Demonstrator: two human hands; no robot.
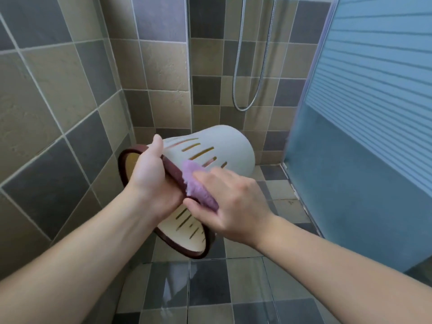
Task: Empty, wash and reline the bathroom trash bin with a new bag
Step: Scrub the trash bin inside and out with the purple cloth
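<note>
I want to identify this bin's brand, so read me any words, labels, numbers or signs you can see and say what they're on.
None: the cream slotted plastic bin with its dark red rim, the purple cloth, the wall tiles and the glass shower door show no text.

Left hand's fingers point(174, 195) inside the bin point(224, 146), behind its dark rim point(174, 176); right hand point(233, 202) motion-blurred.

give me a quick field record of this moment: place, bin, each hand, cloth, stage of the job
place: tiled shower corner, shower hose on the wall, frosted glass door at right
bin: white slotted trash bin with dark red rim, held off the floor, tipped on its side, no bag visible
left hand: left hand grips the rim
right hand: right hand holds the cloth
cloth: purple cloth pressed on the rim and wall
stage: washing, relining not yet done
</note>
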